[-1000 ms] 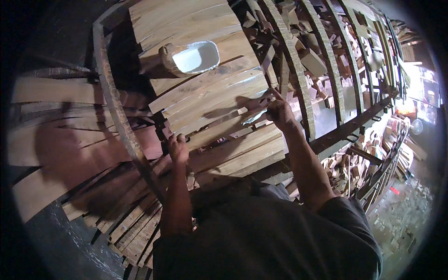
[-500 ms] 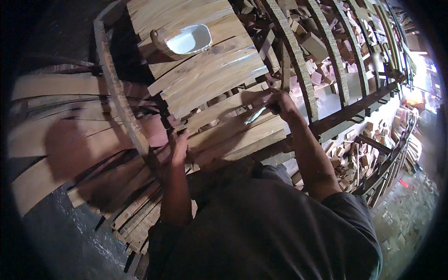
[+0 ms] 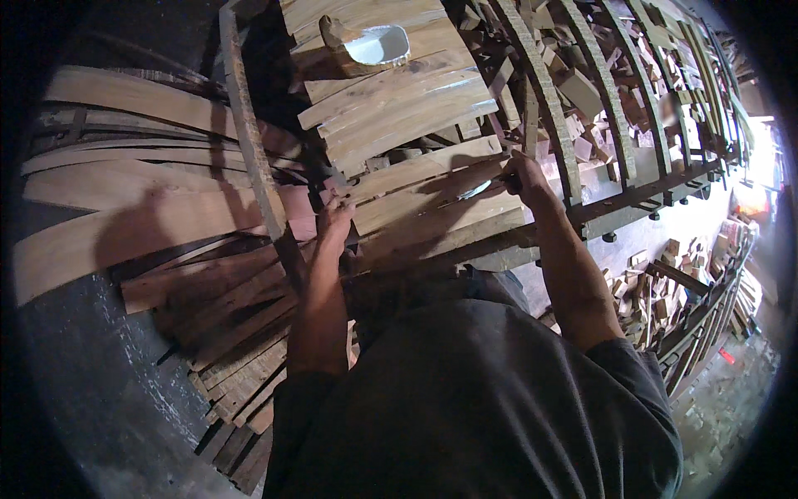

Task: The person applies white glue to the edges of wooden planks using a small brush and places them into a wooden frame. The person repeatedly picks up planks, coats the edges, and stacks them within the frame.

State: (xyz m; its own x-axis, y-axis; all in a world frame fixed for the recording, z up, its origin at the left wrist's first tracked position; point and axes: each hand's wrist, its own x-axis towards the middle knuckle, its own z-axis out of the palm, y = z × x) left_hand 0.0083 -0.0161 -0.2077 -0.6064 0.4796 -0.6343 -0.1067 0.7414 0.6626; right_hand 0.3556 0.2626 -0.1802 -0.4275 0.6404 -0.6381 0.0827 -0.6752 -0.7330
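"Down in the head view, how do the hands stand?"

"Well apart. The left hand (image 3: 335,220) is at the left end of the near boards (image 3: 407,218); I can't tell whether it grips one. The right hand (image 3: 529,176) seems wrapped round a white-tipped tool (image 3: 475,191) at their right end."

"And doing this well?"

"I'd steady the wood with the left, and hold the tool lightly, its tip low and level."

"Edges, room?"

"An uneven gap parts the narrow board (image 3: 424,169) from the panel (image 3: 407,104) beyond, where a white container (image 3: 382,48) sits. A metal bar (image 3: 253,141) stands left of the left hand; a slatted rack (image 3: 544,91) crowds the right. The freest room looks to be between the hands."
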